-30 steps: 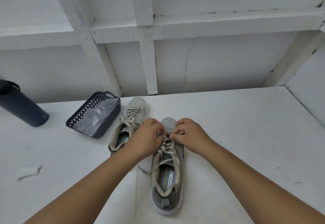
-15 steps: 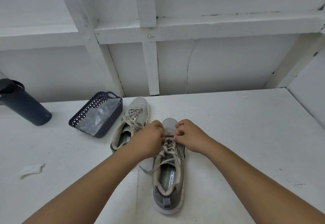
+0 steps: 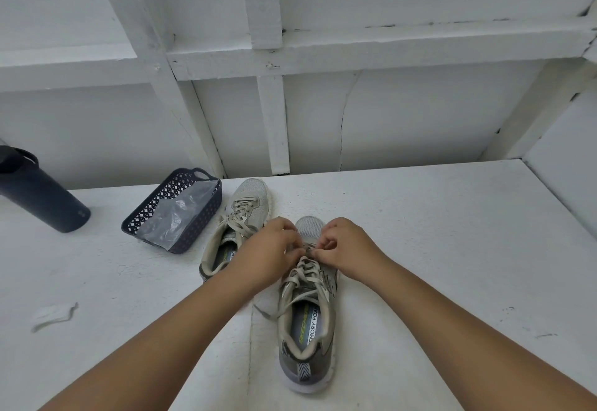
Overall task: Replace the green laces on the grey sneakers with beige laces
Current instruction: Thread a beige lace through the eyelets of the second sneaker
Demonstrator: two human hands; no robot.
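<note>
A single wide-angle head view looks forward and down from the person's own position, close over the white bench, facing the white panelled wall behind it.

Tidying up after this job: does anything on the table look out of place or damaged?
A crumpled white scrap lies loose at the table's left edge. The dark basket sits tipped, holding a clear plastic bag. A loose lace end trails beside the near sneaker.
</note>
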